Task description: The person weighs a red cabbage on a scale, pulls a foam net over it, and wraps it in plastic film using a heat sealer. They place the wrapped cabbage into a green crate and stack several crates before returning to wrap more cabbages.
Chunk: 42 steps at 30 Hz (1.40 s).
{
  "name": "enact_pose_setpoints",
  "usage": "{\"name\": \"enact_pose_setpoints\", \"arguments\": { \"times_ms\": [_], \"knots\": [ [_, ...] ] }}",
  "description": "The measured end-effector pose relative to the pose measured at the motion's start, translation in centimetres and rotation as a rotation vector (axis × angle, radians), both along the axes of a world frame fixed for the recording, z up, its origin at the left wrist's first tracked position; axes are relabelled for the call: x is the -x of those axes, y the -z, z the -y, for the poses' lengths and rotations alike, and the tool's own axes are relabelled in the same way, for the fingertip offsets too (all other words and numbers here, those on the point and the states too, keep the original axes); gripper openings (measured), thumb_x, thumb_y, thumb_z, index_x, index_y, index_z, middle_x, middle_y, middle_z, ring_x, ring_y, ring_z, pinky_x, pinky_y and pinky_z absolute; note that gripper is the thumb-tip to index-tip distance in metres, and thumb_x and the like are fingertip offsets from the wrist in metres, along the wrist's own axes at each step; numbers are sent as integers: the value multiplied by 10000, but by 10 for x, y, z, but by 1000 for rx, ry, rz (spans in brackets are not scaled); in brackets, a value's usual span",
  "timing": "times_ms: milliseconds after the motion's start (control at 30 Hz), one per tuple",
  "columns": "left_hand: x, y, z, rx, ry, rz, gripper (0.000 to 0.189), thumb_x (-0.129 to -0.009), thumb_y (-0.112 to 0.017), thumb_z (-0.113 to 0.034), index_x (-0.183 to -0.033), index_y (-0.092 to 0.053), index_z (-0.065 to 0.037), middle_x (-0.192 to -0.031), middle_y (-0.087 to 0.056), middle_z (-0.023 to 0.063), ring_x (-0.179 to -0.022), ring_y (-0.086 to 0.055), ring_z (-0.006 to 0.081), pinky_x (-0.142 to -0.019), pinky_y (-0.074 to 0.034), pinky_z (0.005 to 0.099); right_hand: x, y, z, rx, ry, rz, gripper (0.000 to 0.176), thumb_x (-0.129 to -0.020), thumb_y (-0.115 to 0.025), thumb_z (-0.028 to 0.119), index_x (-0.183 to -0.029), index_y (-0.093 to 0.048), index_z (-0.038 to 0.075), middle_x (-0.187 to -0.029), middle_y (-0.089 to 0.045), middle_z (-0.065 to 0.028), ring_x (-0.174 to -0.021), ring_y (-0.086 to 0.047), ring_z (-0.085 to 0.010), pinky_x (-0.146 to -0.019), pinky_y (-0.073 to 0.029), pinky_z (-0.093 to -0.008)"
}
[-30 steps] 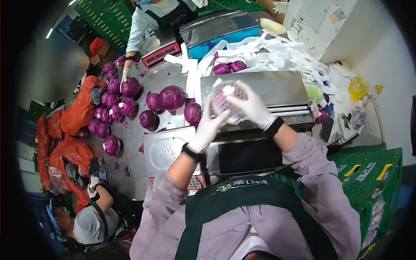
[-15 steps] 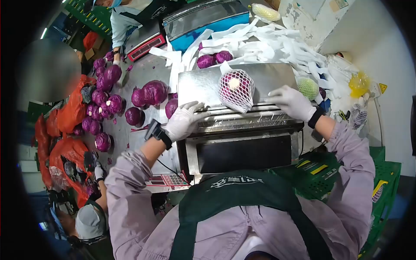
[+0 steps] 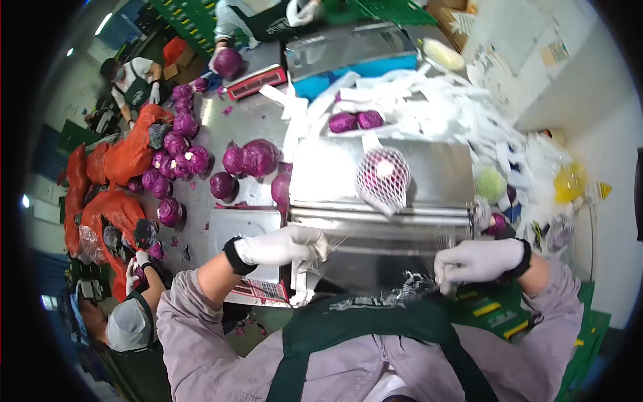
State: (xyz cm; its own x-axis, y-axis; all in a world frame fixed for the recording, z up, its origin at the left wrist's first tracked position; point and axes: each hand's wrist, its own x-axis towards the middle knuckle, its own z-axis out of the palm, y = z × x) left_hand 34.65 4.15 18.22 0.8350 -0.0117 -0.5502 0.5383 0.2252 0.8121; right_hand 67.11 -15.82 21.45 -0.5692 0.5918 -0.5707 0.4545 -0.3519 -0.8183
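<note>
Nearest: L hand (image 3: 284,246) and R hand (image 3: 481,260), both in thin white gloves, fingers curled tight on clear, shiny plastic film (image 3: 378,245) — it spans the gap btwn them, see-through w/ creases. Just beyond, a boxy metal unit (image 3: 325,171) w/ smooth, reflective top; on it, a round purple cabbage (image 3: 384,173) in white diamond mesh, pale stem end showing, net bunched at both ends. To the L, bare glossy cabbages (image 3: 260,158) on a metal surface (image 3: 199,231). Farther back, limp matte-white strips (image 3: 415,100), heaped & tangled.
</note>
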Motion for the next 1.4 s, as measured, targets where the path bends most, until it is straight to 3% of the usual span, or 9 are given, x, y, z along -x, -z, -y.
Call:
{"name": "enact_pose_setpoints", "arguments": {
  "times_ms": [100, 200, 333, 700, 800, 900, 1033, 1133, 1400],
  "knots": [
    [-37, -40, -33, 636, -755, 455, 349, -732, -524, 41, -1081, -535, 50, -1005, -621, 165, -926, -629, 276, -825, -491, 380, -34, -8, -51, -511, 668, -445, 352, -873, -500, -27, -1222, -522, 6, -1167, -606, -129, -1121, -563, -186, -977, -416, -307],
    [-67, 35, -105, -640, -441, 480, 688, -775, -507, -109, -1436, -323, -66, -1433, -400, 168, -1308, -389, 328, -1084, -312, 404, -78, 66, -121, -1231, 517, 444, 599, -763, -520, -59, -1346, -461, 69, -1363, -453, -203, -1310, -392, -322, -1079, -325, -374],
    [-104, 101, -101, -1593, 324, 276, 810, -679, -708, -284, -1391, -379, -81, -1371, -422, 184, -1265, -403, 349, -1086, -273, 443, -76, 136, -135, -972, 90, 756, 638, -750, -666, 201, -1329, -454, 38, -1326, -459, -226, -1301, -366, -382, -1080, -317, -448],
    [-29, 49, 27, 76, -12, 216, 687, -899, -498, -589, -1315, -482, -42, -1120, -626, 101, -984, -587, 187, -861, -496, 332, 35, 101, -20, -268, 321, -37, 643, -1029, -276, 330, -1464, -1, -56, -1546, -87, -196, -1441, -38, -238, -1163, -35, -323],
    [26, 131, 55, 331, 109, -95, 692, -954, -429, -522, -1424, -314, -26, -1380, -454, 125, -1230, -472, 200, -985, -434, 320, 47, 117, 27, 763, 395, -491, 650, -1017, -331, 393, -1452, -145, -53, -1469, -300, -241, -1378, -301, -307, -1129, -248, -415],
    [87, 148, 71, 1054, -283, -174, 554, -959, -417, -400, -1326, -445, 14, -1255, -563, 195, -1106, -598, 301, -934, -493, 387, 50, 95, 50, 875, 740, -716, 707, -984, -336, 501, -1353, -353, -102, -1382, -421, -258, -1284, -433, -371, -1062, -360, -446],
    [130, 130, 79, 1008, -624, 175, 641, -974, -371, -453, -1314, -391, 91, -1300, -493, 268, -1159, -547, 348, -1013, -421, 452, 76, 88, 48, 483, 750, -464, 604, -972, -431, 413, -1278, -456, -107, -1224, -560, -247, -1127, -572, -342, -937, -487, -390],
    [150, 138, 94, 42, -528, -34, 412, -970, -505, -332, -1058, -609, 56, -903, -672, 150, -804, -671, 202, -763, -544, 300, 91, 73, 28, -117, 416, 91, 341, -939, -505, 217, -1107, -595, -66, -941, -688, -181, -857, -687, -279, -783, -563, -339],
    [248, 205, 102, 554, -882, -313, 297, -978, -409, -247, -803, -558, -60, -539, -434, -18, -392, -327, 82, -355, -233, 234, 101, 197, 114, 747, 1076, -218, 208, -912, -521, 147, -881, -608, -40, -663, -578, -55, -542, -564, -135, -471, -464, -243]
  ]
}}
